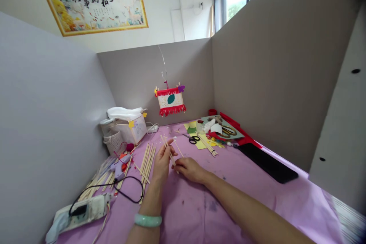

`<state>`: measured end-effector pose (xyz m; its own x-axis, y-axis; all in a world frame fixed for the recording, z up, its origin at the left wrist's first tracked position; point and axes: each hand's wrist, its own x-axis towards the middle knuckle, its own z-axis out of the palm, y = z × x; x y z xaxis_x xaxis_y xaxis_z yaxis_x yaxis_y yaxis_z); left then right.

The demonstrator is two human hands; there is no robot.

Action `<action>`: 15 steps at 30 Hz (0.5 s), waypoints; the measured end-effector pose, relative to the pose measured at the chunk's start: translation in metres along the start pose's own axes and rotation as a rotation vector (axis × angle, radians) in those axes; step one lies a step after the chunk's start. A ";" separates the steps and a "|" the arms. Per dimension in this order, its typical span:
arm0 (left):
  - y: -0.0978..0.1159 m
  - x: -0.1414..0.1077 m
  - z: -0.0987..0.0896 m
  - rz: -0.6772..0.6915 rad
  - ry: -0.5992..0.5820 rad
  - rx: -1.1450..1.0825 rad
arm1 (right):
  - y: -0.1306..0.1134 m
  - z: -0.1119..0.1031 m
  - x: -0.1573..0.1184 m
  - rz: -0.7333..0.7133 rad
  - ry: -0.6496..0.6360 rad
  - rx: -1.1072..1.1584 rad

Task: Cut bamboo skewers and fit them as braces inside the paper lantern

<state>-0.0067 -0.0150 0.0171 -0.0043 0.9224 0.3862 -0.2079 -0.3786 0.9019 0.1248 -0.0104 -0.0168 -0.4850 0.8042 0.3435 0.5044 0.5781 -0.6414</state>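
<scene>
My left hand [162,157] is closed around a couple of thin wooden sticks [172,159], which slant up and away from me. My right hand [189,169] has its fingers pinched at the near end of these sticks. Just beyond my hands, a single stick [178,148] lies on the purple tablecloth [194,206]. To the left of my left hand rests a row of several similar sticks [148,162]. Black-handled scissors [193,139] lie past my right hand, beside a small tied bundle of sticks [210,146].
At left are a glue gun [119,167], its looped black cable [142,190], a power strip [85,213] and a paper lantern box [134,131]. A red-fringed hanging [162,101] dangles ahead. A black phone-like slab [267,162] lies right. Grey partitions [257,84] enclose the table.
</scene>
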 end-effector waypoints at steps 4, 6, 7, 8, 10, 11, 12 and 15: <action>0.002 0.000 0.001 0.004 0.030 0.117 | -0.017 -0.004 -0.004 0.040 0.019 -0.097; 0.002 -0.001 0.000 0.008 0.036 0.146 | -0.032 -0.005 -0.018 0.082 0.108 -0.140; 0.002 -0.001 -0.001 0.010 0.032 0.158 | -0.041 -0.005 -0.029 0.101 0.165 -0.154; 0.001 -0.001 -0.003 0.023 0.050 0.213 | -0.049 -0.005 -0.042 0.080 0.236 -0.100; -0.002 0.001 -0.006 -0.003 0.066 0.273 | -0.061 -0.004 -0.071 -0.003 0.150 0.135; -0.004 0.002 -0.007 -0.002 0.063 0.271 | -0.066 -0.006 -0.086 -0.013 0.123 0.163; -0.005 0.003 -0.007 -0.004 0.061 0.270 | -0.068 -0.009 -0.100 -0.015 0.110 0.185; -0.007 0.003 -0.008 -0.004 0.061 0.264 | -0.073 -0.036 -0.141 -0.003 -0.021 0.290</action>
<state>-0.0127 -0.0087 0.0104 -0.0646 0.9236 0.3778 0.0543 -0.3747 0.9255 0.1824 -0.1612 0.0060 -0.5025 0.7977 0.3335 0.2790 0.5146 -0.8108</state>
